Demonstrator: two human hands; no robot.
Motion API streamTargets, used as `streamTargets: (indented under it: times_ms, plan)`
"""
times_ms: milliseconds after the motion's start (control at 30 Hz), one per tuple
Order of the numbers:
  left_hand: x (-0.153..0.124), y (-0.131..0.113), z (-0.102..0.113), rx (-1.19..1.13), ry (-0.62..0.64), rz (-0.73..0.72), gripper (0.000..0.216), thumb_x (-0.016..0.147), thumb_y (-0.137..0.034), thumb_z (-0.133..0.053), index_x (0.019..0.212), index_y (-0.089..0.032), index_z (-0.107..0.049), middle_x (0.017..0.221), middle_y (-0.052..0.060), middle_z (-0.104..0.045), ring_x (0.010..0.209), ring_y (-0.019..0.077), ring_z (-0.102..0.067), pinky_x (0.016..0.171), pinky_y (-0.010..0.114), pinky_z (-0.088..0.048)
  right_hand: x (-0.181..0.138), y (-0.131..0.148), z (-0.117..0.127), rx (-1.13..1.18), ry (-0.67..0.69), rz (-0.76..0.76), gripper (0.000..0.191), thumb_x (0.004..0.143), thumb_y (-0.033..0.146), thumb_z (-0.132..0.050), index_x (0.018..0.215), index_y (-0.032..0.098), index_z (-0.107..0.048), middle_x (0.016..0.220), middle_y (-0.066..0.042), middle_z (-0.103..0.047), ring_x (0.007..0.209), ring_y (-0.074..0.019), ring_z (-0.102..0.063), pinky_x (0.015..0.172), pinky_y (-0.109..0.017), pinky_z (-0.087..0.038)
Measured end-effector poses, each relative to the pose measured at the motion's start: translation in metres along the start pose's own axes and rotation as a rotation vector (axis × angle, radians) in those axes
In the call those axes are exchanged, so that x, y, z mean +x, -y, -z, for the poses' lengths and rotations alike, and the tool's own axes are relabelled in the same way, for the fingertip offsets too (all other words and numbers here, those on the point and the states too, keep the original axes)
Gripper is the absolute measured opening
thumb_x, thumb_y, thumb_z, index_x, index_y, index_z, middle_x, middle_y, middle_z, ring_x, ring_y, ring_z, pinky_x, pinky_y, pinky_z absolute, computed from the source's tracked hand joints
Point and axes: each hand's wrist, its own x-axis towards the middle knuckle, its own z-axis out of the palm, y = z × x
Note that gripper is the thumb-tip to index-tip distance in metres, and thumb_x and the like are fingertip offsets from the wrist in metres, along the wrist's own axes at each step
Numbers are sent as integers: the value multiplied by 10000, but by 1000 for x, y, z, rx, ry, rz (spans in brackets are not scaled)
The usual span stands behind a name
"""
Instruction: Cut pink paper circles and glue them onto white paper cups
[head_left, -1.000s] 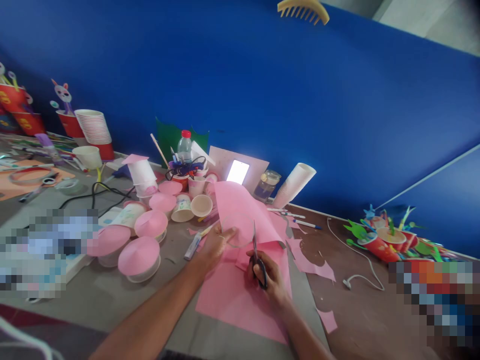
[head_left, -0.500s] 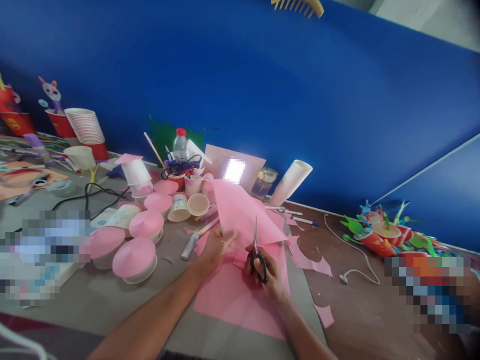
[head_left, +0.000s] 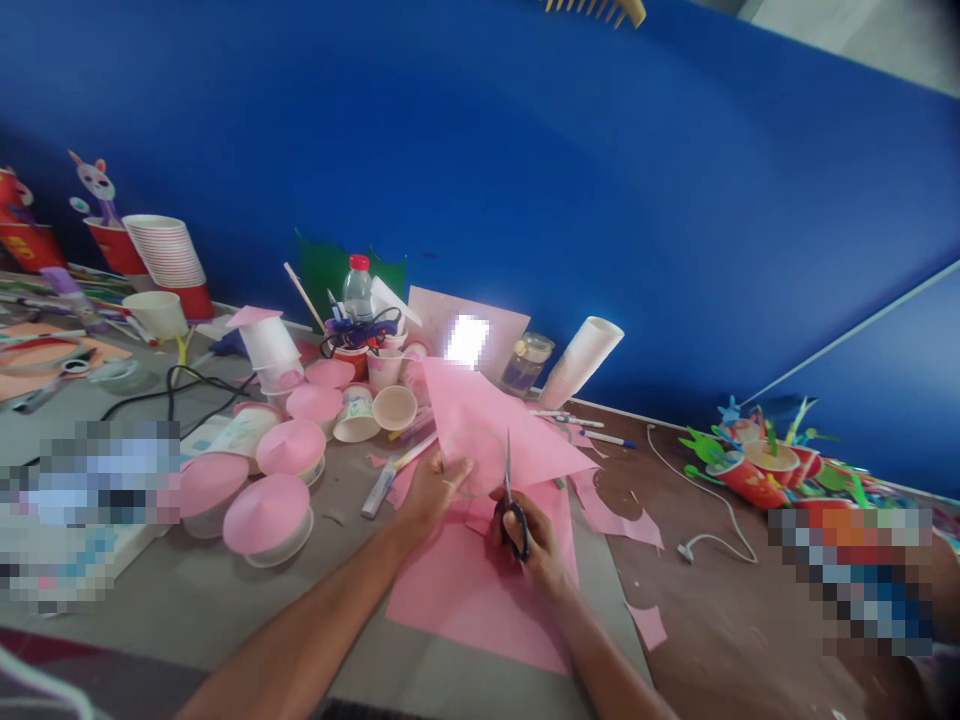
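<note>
Pink sheet [head_left: 487, 405] just swung its loose corner [head_left: 574, 462] further right, so the cut's probably opening up by that drawn circle [head_left: 476, 462]. Left hand [head_left: 431, 495] has its grip pinching it above the surface [head_left: 345, 610]; right hand [head_left: 541, 545] holds scissors [head_left: 508, 485].

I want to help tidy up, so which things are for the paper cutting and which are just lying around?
For the cutting:
scissors, in the right hand
pink sheet, held by the left hand
pink-topped cups, perhaps, since the colour matches

Seemingly just lying around:
red-capped bottle
glass jar
white cable
</note>
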Motion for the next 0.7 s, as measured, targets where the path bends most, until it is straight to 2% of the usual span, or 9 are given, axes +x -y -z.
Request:
streamTargets:
  times_ms: [500,700]
  plan:
    - [1,-4,1,0,-40,-13,120,721,-309,-612,723,-194,-577,631,-13,-539,576,131,-422,560,272,-364,-1,5,-7,112,-29,-62,362,822,481,-611,1004,177,-536,526,71,-418,430,-70,-349,423,-206,-278]
    - [3,-6,3,20,-18,-20,116,738,-287,-604,798,-190,-621,736,9,-617,651,156,-511,639,290,-422,-1,4,-6,90,-31,-63,368,826,484,-607,1004,169,-540,526,78,-387,433,-71,-330,415,-206,-275]
